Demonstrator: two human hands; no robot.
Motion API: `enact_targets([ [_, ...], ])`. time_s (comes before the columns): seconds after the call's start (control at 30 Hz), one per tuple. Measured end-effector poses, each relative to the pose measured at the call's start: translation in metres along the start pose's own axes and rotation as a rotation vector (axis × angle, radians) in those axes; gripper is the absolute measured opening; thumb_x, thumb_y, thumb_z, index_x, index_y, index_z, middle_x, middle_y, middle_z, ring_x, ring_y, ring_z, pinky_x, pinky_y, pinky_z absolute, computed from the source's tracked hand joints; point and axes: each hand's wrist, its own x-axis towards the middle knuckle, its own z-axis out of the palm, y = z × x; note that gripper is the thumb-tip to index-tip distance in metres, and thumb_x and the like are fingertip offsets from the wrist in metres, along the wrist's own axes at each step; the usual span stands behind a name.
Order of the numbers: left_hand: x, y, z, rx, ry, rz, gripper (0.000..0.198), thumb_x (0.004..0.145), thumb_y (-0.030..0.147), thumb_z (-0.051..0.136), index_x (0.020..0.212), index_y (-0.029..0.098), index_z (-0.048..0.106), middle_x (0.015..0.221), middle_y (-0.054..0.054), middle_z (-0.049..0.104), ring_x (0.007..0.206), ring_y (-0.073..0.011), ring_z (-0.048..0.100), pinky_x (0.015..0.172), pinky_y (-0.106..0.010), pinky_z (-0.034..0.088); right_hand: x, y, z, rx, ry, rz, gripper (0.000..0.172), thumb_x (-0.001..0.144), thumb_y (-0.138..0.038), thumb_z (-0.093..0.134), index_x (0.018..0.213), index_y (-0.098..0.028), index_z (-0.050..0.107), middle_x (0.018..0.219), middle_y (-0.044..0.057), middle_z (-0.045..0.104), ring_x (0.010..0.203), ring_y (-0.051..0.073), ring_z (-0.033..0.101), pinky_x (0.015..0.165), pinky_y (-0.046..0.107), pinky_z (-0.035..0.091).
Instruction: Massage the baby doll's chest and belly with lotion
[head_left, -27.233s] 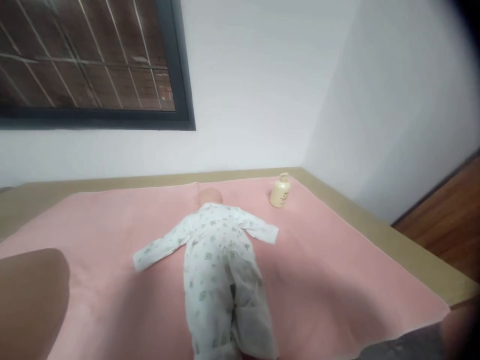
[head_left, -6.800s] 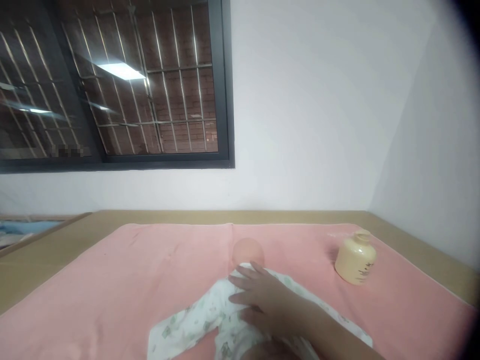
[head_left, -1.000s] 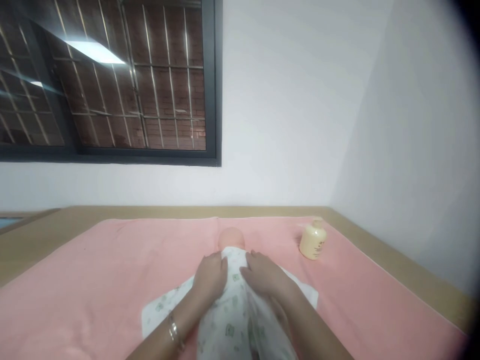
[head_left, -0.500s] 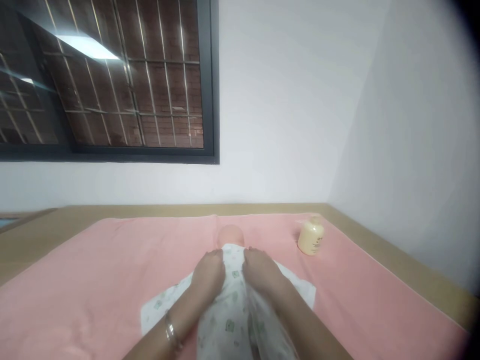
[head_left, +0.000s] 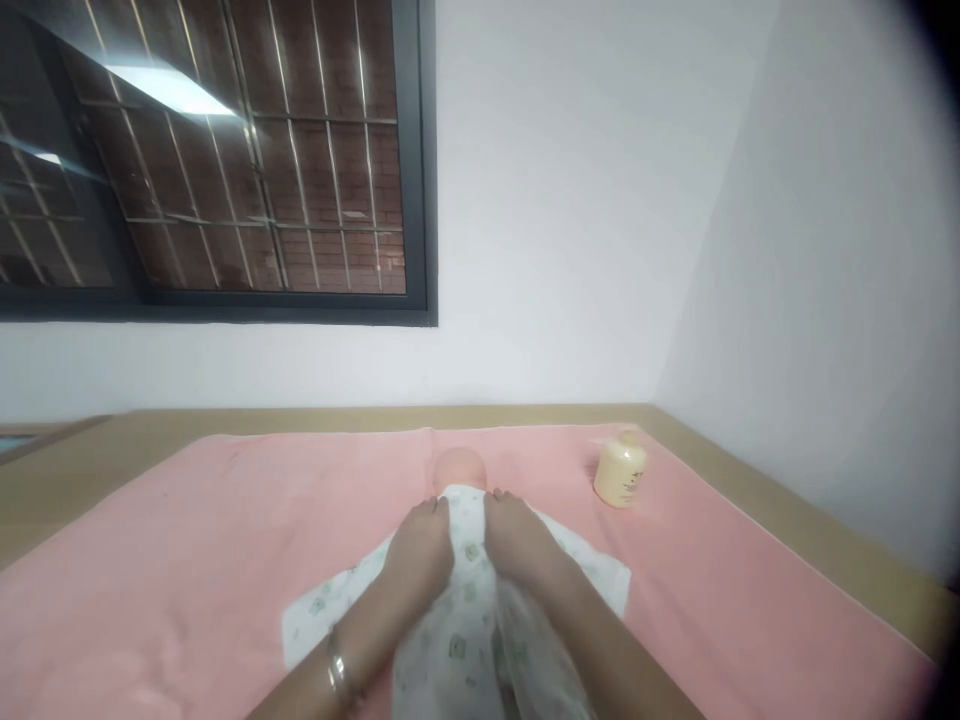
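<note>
A white baby garment (head_left: pixel 471 560) with small green prints is spread in the middle, its sleeves reaching out to both sides. Beyond its collar shows the smooth, round head of a baby doll (head_left: pixel 459 466); the garment and my hands hide the rest of the doll. My left hand (head_left: pixel 424 540), below a silver bracelet at the wrist, has its fingers curled on the garment's left shoulder near the collar. On the opposite shoulder my right hand (head_left: pixel 517 535) grips the cloth in the same way. Both sets of fingertips are partly hidden.
A pink sheet (head_left: pixel 225 530) covers most of the tan surface (head_left: pixel 390 417). At the back right stands a cream-coloured bottle (head_left: pixel 620 470). Behind are a white wall (head_left: pixel 570 220) and a dark-framed barred window (head_left: pixel 420 200).
Almost nothing differs. Both hands stay at the garment's shoulders, and the whole view has shifted very slightly.
</note>
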Motion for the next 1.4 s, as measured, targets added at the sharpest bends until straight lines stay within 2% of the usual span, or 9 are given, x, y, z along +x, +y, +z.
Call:
enact_targets([
  [0.17,0.010,-0.009,-0.009,-0.013,-0.029,-0.024,0.033,0.084,0.012,0.041,0.108,0.014,0.064,0.106,-0.014,0.067,0.097,-0.0230,0.063,0.085,-0.032,0.044,-0.007,-0.009,-0.002,-0.031,0.016,-0.033,0.036,0.078,-0.002,0.043,0.108,-0.005,0.061,0.107,0.020,0.064,0.099,0.027,0.059,0.087,0.033,0.041],
  [0.3,-0.009,0.007,-0.007,0.037,0.023,0.080,0.039,0.076,0.005,0.043,0.110,0.011,0.062,0.110,-0.015,0.064,0.103,-0.0240,0.058,0.093,-0.033,0.040,0.012,0.007,0.007,0.081,0.035,0.063,0.038,0.082,-0.004,0.037,0.109,-0.007,0.063,0.109,0.018,0.065,0.101,0.024,0.060,0.086,0.028,0.041],
  [0.43,-0.020,0.018,0.000,0.066,0.079,0.152,0.038,0.076,0.006,0.042,0.106,0.012,0.064,0.115,-0.015,0.061,0.111,-0.0262,0.053,0.100,-0.037,0.037,0.019,0.016,0.009,0.091,0.021,0.055,0.039,0.082,-0.005,0.037,0.111,-0.006,0.063,0.111,0.018,0.065,0.102,0.024,0.061,0.087,0.029,0.040],
  [0.7,0.014,-0.012,-0.002,-0.176,0.010,-0.040,0.043,0.086,0.012,0.033,0.120,0.014,0.060,0.122,-0.012,0.064,0.112,-0.0205,0.058,0.098,-0.031,0.040,-0.020,-0.013,-0.023,-0.025,-0.065,-0.147,0.039,0.082,-0.009,0.041,0.117,-0.008,0.058,0.114,0.019,0.061,0.103,0.028,0.057,0.087,0.033,0.038],
  [0.83,0.001,-0.002,-0.005,-0.036,-0.028,0.028,0.044,0.083,0.010,0.036,0.122,0.011,0.058,0.121,-0.015,0.062,0.112,-0.0231,0.057,0.099,-0.034,0.039,-0.005,-0.001,-0.011,0.083,-0.003,-0.062,0.034,0.086,-0.011,0.036,0.111,-0.009,0.059,0.113,0.018,0.062,0.104,0.025,0.057,0.086,0.031,0.039],
  [1.0,-0.020,0.018,-0.004,0.103,0.016,0.135,0.050,0.080,0.010,0.039,0.128,0.005,0.052,0.132,-0.018,0.054,0.125,-0.0273,0.046,0.110,-0.038,0.028,0.012,0.018,0.003,0.155,0.014,-0.020,0.035,0.095,-0.023,0.029,0.105,-0.013,0.060,0.105,0.013,0.065,0.094,0.021,0.060,0.077,0.028,0.041],
  [1.17,-0.006,0.007,-0.005,0.056,0.027,0.018,0.035,0.083,0.013,0.036,0.107,0.013,0.061,0.111,-0.014,0.065,0.109,-0.0248,0.058,0.108,-0.047,0.027,-0.014,-0.001,-0.017,-0.067,-0.017,-0.167,0.035,0.091,-0.014,0.033,0.113,-0.006,0.059,0.110,0.019,0.063,0.099,0.027,0.058,0.085,0.035,0.040],
  [1.27,0.004,-0.002,-0.004,0.105,0.019,-0.016,0.035,0.086,0.013,0.033,0.105,0.014,0.062,0.105,-0.013,0.068,0.105,-0.0248,0.061,0.108,-0.051,0.026,-0.027,-0.012,-0.027,-0.109,-0.057,-0.209,0.036,0.090,-0.015,0.038,0.118,-0.004,0.058,0.116,0.022,0.061,0.105,0.030,0.057,0.089,0.037,0.039],
  [1.4,-0.005,0.005,-0.006,0.248,-0.019,0.000,0.038,0.080,0.010,0.041,0.112,0.008,0.061,0.108,-0.018,0.066,0.105,-0.0282,0.061,0.104,-0.048,0.030,-0.014,-0.002,-0.015,0.000,-0.007,-0.155,0.040,0.093,-0.020,0.035,0.124,-0.005,0.055,0.124,0.022,0.057,0.115,0.028,0.053,0.094,0.036,0.038],
])
